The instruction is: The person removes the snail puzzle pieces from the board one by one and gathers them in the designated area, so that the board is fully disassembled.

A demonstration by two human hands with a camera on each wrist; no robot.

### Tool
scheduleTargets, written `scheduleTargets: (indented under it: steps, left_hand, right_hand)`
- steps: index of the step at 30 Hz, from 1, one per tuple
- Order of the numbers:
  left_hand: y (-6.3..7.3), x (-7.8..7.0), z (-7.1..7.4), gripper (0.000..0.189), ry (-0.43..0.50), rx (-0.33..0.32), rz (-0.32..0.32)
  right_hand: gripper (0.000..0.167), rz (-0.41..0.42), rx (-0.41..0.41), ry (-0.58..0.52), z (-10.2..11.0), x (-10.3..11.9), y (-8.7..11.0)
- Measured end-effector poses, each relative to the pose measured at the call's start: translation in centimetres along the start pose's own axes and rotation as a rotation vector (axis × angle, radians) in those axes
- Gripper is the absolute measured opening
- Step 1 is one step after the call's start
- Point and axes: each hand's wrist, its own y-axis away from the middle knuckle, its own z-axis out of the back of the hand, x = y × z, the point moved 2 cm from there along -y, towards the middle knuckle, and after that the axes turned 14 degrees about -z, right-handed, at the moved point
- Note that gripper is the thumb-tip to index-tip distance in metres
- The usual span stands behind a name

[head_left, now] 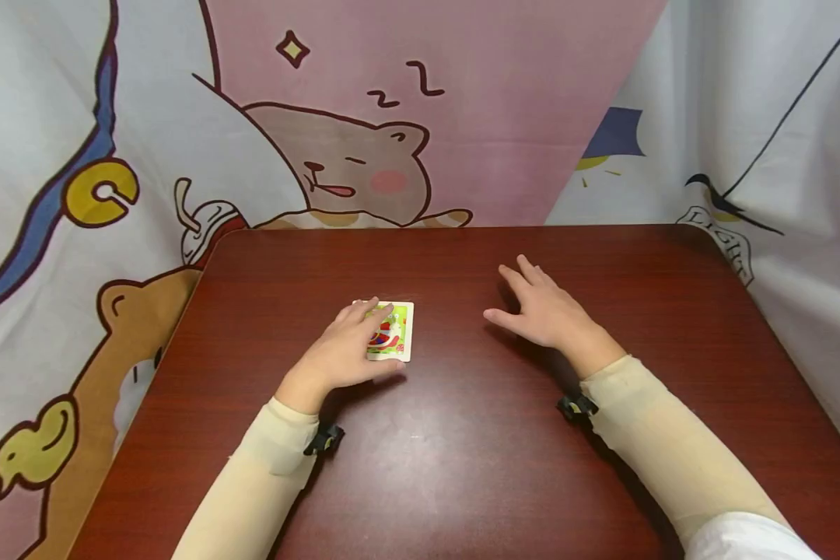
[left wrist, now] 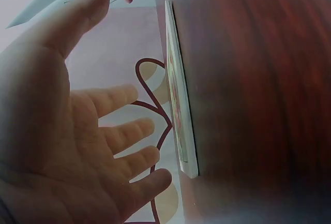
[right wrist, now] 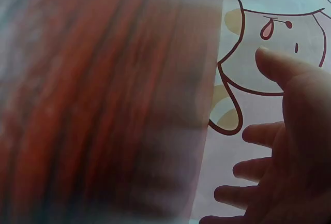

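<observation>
A thin square picture board [head_left: 393,336] lies flat on the table, with a pale border and a red-and-green snail-like drawing. My left hand [head_left: 343,350] is over its left part, fingers spread and hiding that side. The left wrist view shows a gap between those fingers and the board's edge [left wrist: 182,105], so nothing is held. Off to the right, my right hand [head_left: 546,311] hovers over the table with its fingers loosely extended and nothing in its grasp. In the right wrist view the fingers [right wrist: 258,136] are apart from the tabletop.
The dark red-brown wooden table [head_left: 434,467] has rounded far corners. Cartoon-printed curtains [head_left: 476,117] hang behind it and along both sides. Each forearm wears a beige sleeve [head_left: 252,482] and a small black wrist device [head_left: 325,441].
</observation>
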Motion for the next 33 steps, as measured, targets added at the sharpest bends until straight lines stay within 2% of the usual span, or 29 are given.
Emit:
scheduleTargets:
  steps: [9,19,28,33]
  left_hand:
    - [0.5,-0.7,-0.7,0.092,-0.001,0.056,-0.016]
    - [0.5,-0.8,-0.8,0.090,0.014,0.117,0.000]
    - [0.4,-0.8,-1.0,0.090,0.017,0.123,0.015]
    - [0.2,-0.9,-1.1,0.090,-0.016,0.142,0.007]
  right_hand:
    - [0.097,0.005,0.011,-0.030,-0.8,0.8,-0.3]
    - [0.092,0.058,-0.016,-0.031,-1.8,4.8,-1.8]
    - [0.088,0.099,-0.011,-0.016,-2.9,8.0,-2.6]
    - [0.085,0.117,-0.008,0.002,-3.3,9.7,-3.0]
